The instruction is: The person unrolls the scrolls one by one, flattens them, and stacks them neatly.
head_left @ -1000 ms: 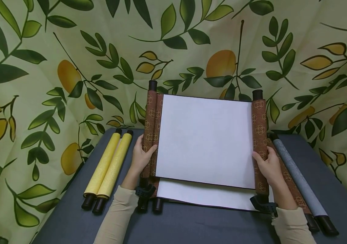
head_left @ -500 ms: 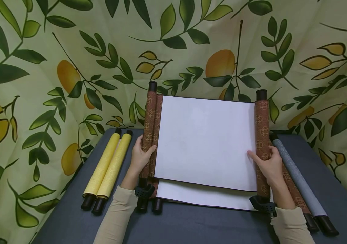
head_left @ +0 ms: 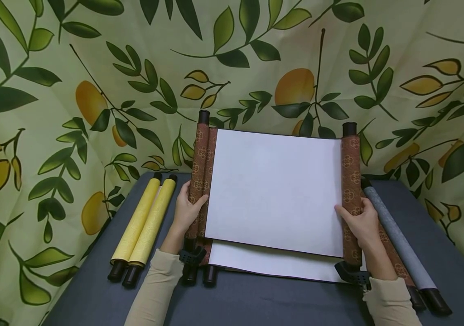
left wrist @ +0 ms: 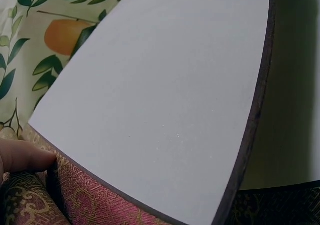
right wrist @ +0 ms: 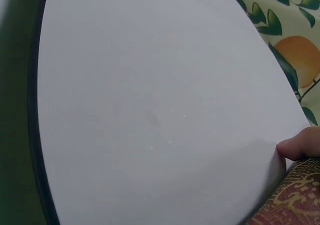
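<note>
A partly unrolled scroll with blank white paper point(head_left: 274, 190) is held up and tilted toward me. My left hand point(head_left: 185, 215) grips its left roller point(head_left: 198, 176), brocaded in reddish brown with gold, thumb in front and the other fingers mostly hidden behind. On the other side, my right hand point(head_left: 363, 224) holds the right roller point(head_left: 351, 181), its thumb touching the paper's edge. In the left wrist view a fingertip point(left wrist: 35, 156) presses the brocade border; the right wrist view shows the thumb point(right wrist: 300, 144) beside the roll. Beneath it lies a second open scroll point(head_left: 273, 265), mostly covered.
Two rolled yellow scrolls point(head_left: 150, 222) lie side by side on the left of the dark grey table point(head_left: 273, 303). A rolled blue-grey scroll point(head_left: 401, 237) lies at the right, next to a brown roller point(head_left: 395, 253). Leaf-printed cloth point(head_left: 248, 86) hangs behind.
The right hand and its roller have shifted slightly right, so a little more white paper shows. The right thumb has moved off the roller onto the paper's edge. The left hand is nearly still.
</note>
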`<act>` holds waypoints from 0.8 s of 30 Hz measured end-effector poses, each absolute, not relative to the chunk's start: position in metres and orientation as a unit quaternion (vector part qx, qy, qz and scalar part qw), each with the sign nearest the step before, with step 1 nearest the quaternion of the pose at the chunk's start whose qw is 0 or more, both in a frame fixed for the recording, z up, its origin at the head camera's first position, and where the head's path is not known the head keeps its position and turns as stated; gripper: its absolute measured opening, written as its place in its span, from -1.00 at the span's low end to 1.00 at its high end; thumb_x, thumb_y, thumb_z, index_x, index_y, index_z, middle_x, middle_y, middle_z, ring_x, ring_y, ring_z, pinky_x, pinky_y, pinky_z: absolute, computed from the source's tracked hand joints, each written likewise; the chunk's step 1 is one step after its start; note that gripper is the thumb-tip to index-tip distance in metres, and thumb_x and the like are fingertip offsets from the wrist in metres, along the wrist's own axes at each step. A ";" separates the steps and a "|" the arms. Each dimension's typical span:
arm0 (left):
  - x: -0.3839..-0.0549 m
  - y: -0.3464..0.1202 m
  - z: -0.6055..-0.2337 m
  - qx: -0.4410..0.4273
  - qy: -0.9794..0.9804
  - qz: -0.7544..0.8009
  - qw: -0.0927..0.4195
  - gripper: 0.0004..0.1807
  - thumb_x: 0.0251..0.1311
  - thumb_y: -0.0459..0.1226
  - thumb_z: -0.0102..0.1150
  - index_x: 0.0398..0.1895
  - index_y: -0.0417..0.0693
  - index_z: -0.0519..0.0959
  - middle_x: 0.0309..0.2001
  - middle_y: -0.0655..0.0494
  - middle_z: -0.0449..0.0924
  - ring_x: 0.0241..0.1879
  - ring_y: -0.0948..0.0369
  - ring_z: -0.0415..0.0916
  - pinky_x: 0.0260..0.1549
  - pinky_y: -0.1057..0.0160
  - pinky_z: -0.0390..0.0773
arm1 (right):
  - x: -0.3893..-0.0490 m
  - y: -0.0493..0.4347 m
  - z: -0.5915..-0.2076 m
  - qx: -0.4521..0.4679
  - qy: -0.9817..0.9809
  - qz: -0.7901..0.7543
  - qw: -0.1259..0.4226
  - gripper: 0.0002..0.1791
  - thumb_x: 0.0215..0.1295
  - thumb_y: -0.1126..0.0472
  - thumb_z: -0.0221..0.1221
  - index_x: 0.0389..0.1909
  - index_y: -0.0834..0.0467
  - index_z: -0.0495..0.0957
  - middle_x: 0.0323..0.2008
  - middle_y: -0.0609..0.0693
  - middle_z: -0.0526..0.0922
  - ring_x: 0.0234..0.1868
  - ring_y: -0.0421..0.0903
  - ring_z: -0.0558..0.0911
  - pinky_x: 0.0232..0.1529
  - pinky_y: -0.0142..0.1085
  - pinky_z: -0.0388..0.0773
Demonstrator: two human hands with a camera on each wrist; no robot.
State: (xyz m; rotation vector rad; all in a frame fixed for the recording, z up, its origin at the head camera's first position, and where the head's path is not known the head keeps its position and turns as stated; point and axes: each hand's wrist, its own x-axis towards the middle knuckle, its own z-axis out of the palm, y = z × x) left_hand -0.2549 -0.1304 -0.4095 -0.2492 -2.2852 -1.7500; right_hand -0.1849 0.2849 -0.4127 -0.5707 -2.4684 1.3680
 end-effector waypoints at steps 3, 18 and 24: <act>-0.255 -0.131 -0.410 -0.090 -0.785 -0.599 0.131 -0.31 0.18 -0.44 0.20 0.36 -0.38 0.16 0.21 -0.39 0.42 0.16 -0.20 0.46 0.05 -0.06 0.54 | -0.185 0.286 -0.414 -0.193 -0.850 0.474 0.125 -0.23 0.30 0.11 0.16 0.40 0.37 0.08 0.21 0.33 0.37 -0.12 -0.19 0.47 -0.23 -0.46 0.43; -0.258 -0.137 -0.414 -0.085 -0.784 -0.599 0.138 -0.31 0.18 -0.45 0.20 0.36 -0.40 0.15 0.20 -0.40 0.42 0.16 -0.21 0.46 0.03 0.02 0.56 | -0.183 0.290 -0.411 -0.183 -0.853 0.470 0.135 -0.33 0.30 0.10 0.16 0.31 0.39 0.24 0.10 0.36 0.46 -0.48 -0.56 0.31 -0.47 -0.55 0.36; -0.258 -0.137 -0.413 -0.080 -0.785 -0.599 0.137 -0.31 0.20 -0.45 0.18 0.37 -0.39 0.15 0.21 -0.41 0.40 0.17 -0.22 0.45 0.04 -0.03 0.54 | -0.184 0.290 -0.409 -0.190 -0.849 0.475 0.135 -0.31 0.33 0.13 0.10 0.36 0.41 0.17 0.15 0.37 0.44 -0.46 -0.60 0.28 -0.45 -0.63 0.31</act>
